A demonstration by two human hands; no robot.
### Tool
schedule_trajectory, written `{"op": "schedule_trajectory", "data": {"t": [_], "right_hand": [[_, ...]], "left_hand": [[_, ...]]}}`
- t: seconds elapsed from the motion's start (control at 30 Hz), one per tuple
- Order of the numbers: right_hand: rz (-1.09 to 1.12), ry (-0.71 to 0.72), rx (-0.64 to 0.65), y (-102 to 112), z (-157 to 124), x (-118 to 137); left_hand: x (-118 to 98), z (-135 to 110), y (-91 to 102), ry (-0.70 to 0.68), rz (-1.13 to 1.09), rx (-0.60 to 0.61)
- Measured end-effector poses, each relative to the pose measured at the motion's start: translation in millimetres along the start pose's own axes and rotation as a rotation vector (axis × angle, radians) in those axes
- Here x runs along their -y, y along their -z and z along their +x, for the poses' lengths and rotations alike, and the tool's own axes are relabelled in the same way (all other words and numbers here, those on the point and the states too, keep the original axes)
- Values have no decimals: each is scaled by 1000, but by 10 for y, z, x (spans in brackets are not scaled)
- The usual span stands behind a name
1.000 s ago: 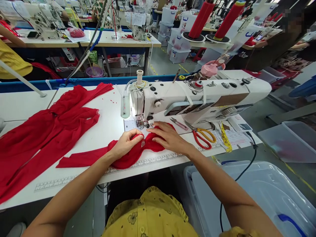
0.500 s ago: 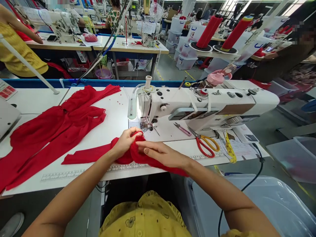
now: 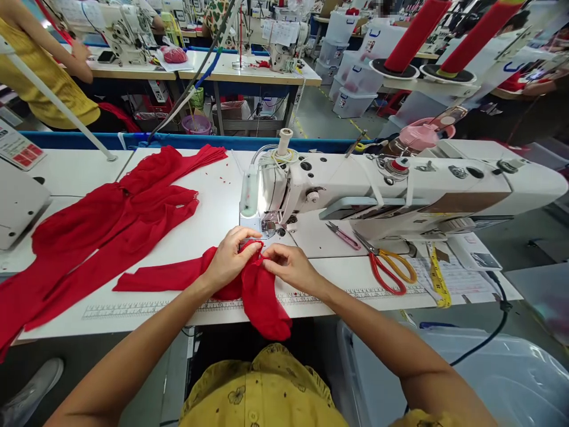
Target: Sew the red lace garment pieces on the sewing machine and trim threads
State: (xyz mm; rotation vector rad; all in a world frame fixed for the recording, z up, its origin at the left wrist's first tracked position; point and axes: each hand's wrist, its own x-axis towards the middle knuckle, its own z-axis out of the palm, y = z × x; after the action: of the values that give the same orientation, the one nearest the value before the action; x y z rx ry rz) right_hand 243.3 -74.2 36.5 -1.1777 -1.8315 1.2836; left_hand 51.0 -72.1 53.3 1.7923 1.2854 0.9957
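A piece of red fabric point(image 3: 265, 302) is gathered in front of the sewing machine point(image 3: 355, 178), one end hanging over the table's front edge and a flat strip reaching left. My left hand point(image 3: 232, 256) is closed on its upper edge, thumb and fingers pinching it. From the right, my right hand point(image 3: 291, 267) pinches the same edge between thumb and fingertips. Both hands are just in front of the needle area point(image 3: 269, 226), with the fabric apart from the needle as far as I can see. The fabric under my left palm is hidden.
More red garment pieces point(image 3: 111, 219) lie across the table's left side. Right of my hands are scissors point(image 3: 386, 264), thread snips point(image 3: 344, 235) and a yellow tape measure point(image 3: 439, 276). A clear plastic bin point(image 3: 444, 356) stands below at right. A co-worker in yellow point(image 3: 44, 65) is at far left.
My right hand has gone from lying flat with fingers stretched over the fabric to pinching its edge. The fabric's loose end now hangs down over the front edge. The view has shifted slightly.
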Motion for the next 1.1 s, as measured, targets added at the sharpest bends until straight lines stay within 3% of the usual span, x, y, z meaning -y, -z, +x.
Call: {"op": "schedule_trajectory", "data": {"t": [0.1, 0.17, 0.27, 0.4, 0.6, 0.7, 0.93, 1.1], "right_hand": [[72, -5, -62, -29, 5, -43], [102, -3, -82, -40, 7, -78], [128, 2, -77, -49, 9, -105], [180, 4, -35, -65, 12, -92], [283, -24, -37, -74, 18, -78], [311, -51, -27, -62, 21, -65], [351, -43, 1, -45, 29, -59], [359, -49, 28, 6, 21, -36]], "left_hand": [[-121, -264, -9, 19, 270, -303], [-184, -480, -50, 52, 382, -431], [-201, -705, -149, 72, 431, -378], [-166, -663, -178, -29, 439, -342], [-169, -279, 30, -463, 880, -237], [-134, -204, 64, -585, 941, -224], [-137, -369, -68, -561, 873, -260], [-192, -440, -173, -441, 872, -298]]}}
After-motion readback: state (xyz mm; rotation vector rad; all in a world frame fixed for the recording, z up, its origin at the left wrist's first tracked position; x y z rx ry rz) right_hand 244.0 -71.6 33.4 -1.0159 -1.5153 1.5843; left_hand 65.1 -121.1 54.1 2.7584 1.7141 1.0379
